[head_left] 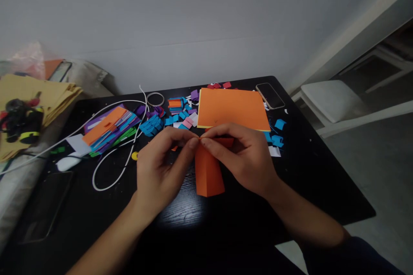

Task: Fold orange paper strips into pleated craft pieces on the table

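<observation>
Both my hands pinch the top of an orange paper strip (209, 172) above the black table (316, 180). My left hand (161, 167) grips it with thumb and forefinger from the left. My right hand (240, 159) pinches it from the right, fingertips meeting the left ones. The strip hangs down toward me, folded at its upper end. Just behind my hands lies a stack of orange paper sheets (232, 108).
Small folded paper pieces, mostly blue (153, 125), with purple and pink ones, are scattered behind my hands. A pile of coloured strips (108, 131), a white cable (122, 167), a phone (270, 95), a white chair (331, 99) and yellow envelopes (32, 94) surround the work area.
</observation>
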`<state>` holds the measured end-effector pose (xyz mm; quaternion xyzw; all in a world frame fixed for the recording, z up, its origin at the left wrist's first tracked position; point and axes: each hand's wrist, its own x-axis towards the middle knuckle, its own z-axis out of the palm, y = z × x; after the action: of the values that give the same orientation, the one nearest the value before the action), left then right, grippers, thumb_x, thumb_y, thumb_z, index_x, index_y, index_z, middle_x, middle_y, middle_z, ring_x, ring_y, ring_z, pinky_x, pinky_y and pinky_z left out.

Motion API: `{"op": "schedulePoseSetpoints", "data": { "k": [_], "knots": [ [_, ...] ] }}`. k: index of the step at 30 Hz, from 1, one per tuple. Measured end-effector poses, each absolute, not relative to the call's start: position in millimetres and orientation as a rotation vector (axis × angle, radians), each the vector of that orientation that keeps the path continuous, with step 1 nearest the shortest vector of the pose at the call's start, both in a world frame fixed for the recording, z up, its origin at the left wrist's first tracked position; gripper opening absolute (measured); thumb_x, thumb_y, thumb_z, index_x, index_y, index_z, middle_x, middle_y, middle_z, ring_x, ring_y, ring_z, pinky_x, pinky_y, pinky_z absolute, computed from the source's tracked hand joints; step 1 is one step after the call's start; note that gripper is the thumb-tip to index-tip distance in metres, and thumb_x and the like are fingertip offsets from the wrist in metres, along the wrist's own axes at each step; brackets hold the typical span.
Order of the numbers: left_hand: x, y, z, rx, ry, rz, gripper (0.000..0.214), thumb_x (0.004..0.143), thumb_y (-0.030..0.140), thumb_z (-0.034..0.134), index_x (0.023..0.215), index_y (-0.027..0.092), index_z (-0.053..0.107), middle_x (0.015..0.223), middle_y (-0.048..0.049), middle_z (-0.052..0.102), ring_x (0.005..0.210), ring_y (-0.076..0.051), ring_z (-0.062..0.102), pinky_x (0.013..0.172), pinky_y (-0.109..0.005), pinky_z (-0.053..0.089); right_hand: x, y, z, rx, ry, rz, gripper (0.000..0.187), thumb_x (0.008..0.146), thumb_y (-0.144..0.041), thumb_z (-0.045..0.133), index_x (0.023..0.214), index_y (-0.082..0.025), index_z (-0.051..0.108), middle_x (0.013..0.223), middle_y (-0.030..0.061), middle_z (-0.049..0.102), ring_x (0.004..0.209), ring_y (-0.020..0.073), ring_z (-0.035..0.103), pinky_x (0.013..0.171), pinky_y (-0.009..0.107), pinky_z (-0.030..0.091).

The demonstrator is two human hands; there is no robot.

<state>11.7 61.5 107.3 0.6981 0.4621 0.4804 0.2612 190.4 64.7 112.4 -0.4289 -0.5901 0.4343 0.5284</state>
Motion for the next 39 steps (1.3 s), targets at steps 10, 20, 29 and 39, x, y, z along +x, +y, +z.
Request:
{"op": "schedulePoseSetpoints", "data": {
  "k": [10,20,29,39],
  "knots": [
    [11.8,62.5,106.1,1.822,1.24,1.265,0.006,0.099,0.024,0.067,0.095,0.023,0.071,0.088,-0.0002,0.073,0.075,-0.013,0.066,0.069,-0.026,0.053,191.2,67.5,110.2,-1.048,-1.439,1.032,0.002,0.09,-0.026,0.078,0.09,-0.024,0.079,0.089,-0.0001,0.08,0.084,0.0169,0.076,0.078,0.029,0.063],
    [11.2,66.0,103.7,1.814,1.234,1.247,0.005,0.098,0.024,0.068,0.094,0.023,0.071,0.087,-0.0002,0.072,0.075,-0.013,0.065,0.067,-0.027,0.051,191.5,69.3,108.7,-1.064,-1.483,0.992,0.003,0.091,-0.027,0.078,0.09,-0.023,0.078,0.088,-0.0003,0.08,0.082,0.0157,0.075,0.077,0.027,0.062],
    [9.8,68.1,104.2,1.821,1.223,1.21,0.008,0.1,0.023,0.064,0.099,0.024,0.072,0.09,0.0,0.073,0.078,-0.013,0.066,0.068,-0.026,0.05,191.1,71.0,106.5,-1.078,-1.476,0.965,0.005,0.091,-0.028,0.078,0.089,-0.024,0.079,0.087,0.0003,0.08,0.081,0.0168,0.075,0.077,0.03,0.062],
    [11.2,69.2,103.2,1.824,1.245,1.213,0.006,0.098,0.022,0.067,0.094,0.023,0.071,0.083,0.0016,0.071,0.07,-0.012,0.062,0.064,-0.025,0.049,190.4,72.4,107.0,-1.051,-1.468,1.004,0.003,0.089,-0.025,0.079,0.088,-0.023,0.078,0.087,-0.0001,0.08,0.082,0.0163,0.075,0.077,0.028,0.061]
  ]
}}
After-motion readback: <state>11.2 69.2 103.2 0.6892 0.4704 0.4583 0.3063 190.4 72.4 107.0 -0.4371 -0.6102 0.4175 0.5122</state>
